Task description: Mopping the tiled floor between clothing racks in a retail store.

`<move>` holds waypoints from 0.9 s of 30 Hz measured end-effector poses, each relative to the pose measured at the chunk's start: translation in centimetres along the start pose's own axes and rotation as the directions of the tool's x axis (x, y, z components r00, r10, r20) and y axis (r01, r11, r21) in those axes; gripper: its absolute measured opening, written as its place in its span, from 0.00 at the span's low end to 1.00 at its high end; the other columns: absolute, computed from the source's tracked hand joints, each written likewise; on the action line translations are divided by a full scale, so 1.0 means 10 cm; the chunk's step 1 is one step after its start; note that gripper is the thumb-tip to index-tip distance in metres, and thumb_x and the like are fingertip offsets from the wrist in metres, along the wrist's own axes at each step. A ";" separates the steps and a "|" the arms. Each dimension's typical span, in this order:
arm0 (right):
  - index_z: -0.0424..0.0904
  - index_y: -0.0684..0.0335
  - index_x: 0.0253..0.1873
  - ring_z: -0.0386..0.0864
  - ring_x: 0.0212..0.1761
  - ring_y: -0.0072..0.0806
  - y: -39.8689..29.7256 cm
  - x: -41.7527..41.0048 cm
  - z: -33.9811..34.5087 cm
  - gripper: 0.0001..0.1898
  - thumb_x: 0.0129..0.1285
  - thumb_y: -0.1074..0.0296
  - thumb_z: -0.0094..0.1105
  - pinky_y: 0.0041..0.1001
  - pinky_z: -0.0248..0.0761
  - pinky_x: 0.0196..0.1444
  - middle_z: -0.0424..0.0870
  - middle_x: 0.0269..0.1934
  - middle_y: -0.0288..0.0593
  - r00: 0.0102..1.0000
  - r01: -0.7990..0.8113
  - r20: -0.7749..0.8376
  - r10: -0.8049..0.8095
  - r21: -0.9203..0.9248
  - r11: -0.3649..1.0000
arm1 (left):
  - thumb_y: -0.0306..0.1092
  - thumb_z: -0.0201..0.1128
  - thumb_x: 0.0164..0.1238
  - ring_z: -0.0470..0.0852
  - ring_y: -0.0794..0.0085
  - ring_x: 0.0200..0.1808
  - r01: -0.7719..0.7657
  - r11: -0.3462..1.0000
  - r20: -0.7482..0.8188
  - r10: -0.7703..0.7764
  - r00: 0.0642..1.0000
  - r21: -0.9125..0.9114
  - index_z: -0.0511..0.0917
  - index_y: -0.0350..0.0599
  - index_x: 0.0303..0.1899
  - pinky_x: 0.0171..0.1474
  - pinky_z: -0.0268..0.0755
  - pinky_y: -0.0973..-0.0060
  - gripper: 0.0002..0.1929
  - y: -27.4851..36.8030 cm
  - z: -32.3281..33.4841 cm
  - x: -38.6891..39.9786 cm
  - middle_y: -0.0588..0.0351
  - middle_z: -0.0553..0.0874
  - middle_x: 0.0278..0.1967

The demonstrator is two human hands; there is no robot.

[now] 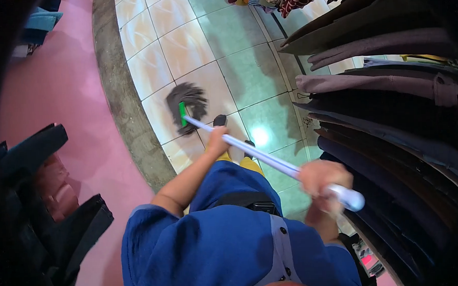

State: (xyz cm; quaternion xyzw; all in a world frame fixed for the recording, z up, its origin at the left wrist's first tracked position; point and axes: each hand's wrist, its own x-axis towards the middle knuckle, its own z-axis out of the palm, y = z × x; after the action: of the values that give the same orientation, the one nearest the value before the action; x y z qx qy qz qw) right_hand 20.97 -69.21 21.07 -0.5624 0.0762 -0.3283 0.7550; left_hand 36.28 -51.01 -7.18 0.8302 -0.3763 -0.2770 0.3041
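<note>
A string mop with dark grey strands (191, 102) and a green head clamp (182, 113) lies on the tiled floor (187, 42), its strands blurred and fanned out. Its pale lilac handle (265, 157) slants up across my body. Lower down the handle, near the mop head, my left hand (217, 140) is closed around it. My right hand (324, 177) grips the handle close to its rounded top end and is blurred. The mop head is in front of my feet, a little to the left.
Trousers on a dense rack (387, 126) crowd the right side. Left of the tiles run a concrete edge (117, 86) and a pink wall (68, 88), with dark jeans (80, 231) hanging at lower left. Patterned clothes (299, 0) hang at the top.
</note>
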 end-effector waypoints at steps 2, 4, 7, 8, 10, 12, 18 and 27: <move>0.64 0.63 0.28 0.73 0.26 0.32 0.40 -0.14 0.06 0.05 0.53 0.72 0.48 0.36 0.68 0.39 0.71 0.21 0.42 0.976 -0.214 0.065 0.208 0.100 0.972 | 0.32 0.62 0.38 0.75 0.51 0.28 0.160 0.986 -0.006 -0.160 0.987 0.055 0.73 0.44 0.17 0.31 0.67 0.61 0.06 -0.43 -0.18 -0.23 0.47 0.76 0.20; 0.63 0.63 0.29 0.72 0.29 0.32 0.61 -0.34 -0.01 0.04 0.54 0.72 0.47 0.37 0.67 0.45 0.71 0.23 0.42 0.959 -0.277 0.107 0.264 0.138 0.951 | 0.32 0.61 0.39 0.76 0.51 0.28 0.219 0.972 -0.028 -0.218 0.976 0.081 0.73 0.44 0.17 0.31 0.67 0.61 0.06 -0.71 -0.10 -0.37 0.47 0.77 0.20; 0.65 0.64 0.31 0.70 0.27 0.30 0.61 -0.61 -0.26 0.03 0.53 0.72 0.48 0.40 0.65 0.49 0.70 0.23 0.41 0.964 -0.264 -0.004 0.266 0.126 0.956 | 0.34 0.61 0.41 0.77 0.51 0.30 0.144 0.979 0.058 -0.154 0.986 0.143 0.75 0.45 0.18 0.32 0.68 0.61 0.06 -0.57 0.02 -0.32 0.47 0.78 0.22; 0.67 0.65 0.32 0.70 0.25 0.30 0.42 -0.64 -0.35 0.04 0.52 0.72 0.49 0.42 0.67 0.48 0.69 0.23 0.41 0.976 -0.195 -0.087 0.199 0.059 0.979 | 0.35 0.61 0.42 0.77 0.51 0.30 0.116 0.988 0.029 -0.119 0.992 0.098 0.76 0.46 0.18 0.33 0.69 0.61 0.06 -0.28 0.13 -0.25 0.47 0.78 0.22; 0.64 0.63 0.27 0.64 0.20 0.27 -0.17 -0.63 -0.50 0.07 0.51 0.67 0.46 0.39 0.66 0.40 0.63 0.18 0.37 0.941 -0.226 -0.283 0.187 -0.111 0.968 | 0.38 0.63 0.40 0.77 0.52 0.33 0.214 0.977 0.189 -0.208 0.960 -0.012 0.78 0.47 0.21 0.35 0.70 0.62 0.07 0.18 0.50 -0.12 0.47 0.79 0.26; 0.62 0.61 0.25 0.58 0.18 0.24 -0.76 -0.66 -0.68 0.12 0.56 0.60 0.48 0.30 0.58 0.30 0.59 0.15 0.34 0.938 -0.064 -0.344 -0.033 -0.267 0.962 | 0.35 0.64 0.36 0.76 0.53 0.37 0.091 0.994 0.152 -0.081 0.985 -0.057 0.75 0.45 0.20 0.39 0.68 0.60 0.08 0.96 0.82 -0.02 0.49 0.79 0.27; 0.60 0.54 0.21 0.56 0.14 0.17 -1.47 -0.60 -0.51 0.13 0.57 0.66 0.53 0.20 0.51 0.23 0.59 0.11 0.32 0.939 0.240 -0.168 -0.300 -0.305 0.922 | 0.41 0.62 0.39 0.81 0.56 0.35 -0.302 0.926 0.441 0.374 0.816 -0.225 0.82 0.52 0.30 0.41 0.72 0.58 0.12 2.29 1.01 0.58 0.50 0.82 0.28; 0.62 0.55 0.21 0.59 0.12 0.16 -1.17 -0.64 0.02 0.11 0.53 0.69 0.52 0.17 0.55 0.22 0.62 0.11 0.33 0.980 0.197 -0.006 -0.198 -0.061 0.979 | 0.43 0.61 0.39 0.80 0.54 0.27 -0.190 0.962 0.090 0.211 0.973 -0.198 0.79 0.50 0.19 0.33 0.73 0.62 0.09 1.42 0.46 -0.35 0.50 0.81 0.22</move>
State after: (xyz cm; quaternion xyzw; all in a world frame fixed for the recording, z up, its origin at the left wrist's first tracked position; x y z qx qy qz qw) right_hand 11.32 -67.06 30.08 -0.5877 0.0342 -0.4024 0.7011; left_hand 24.67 -57.10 0.75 0.7387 -0.4467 -0.3247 0.3865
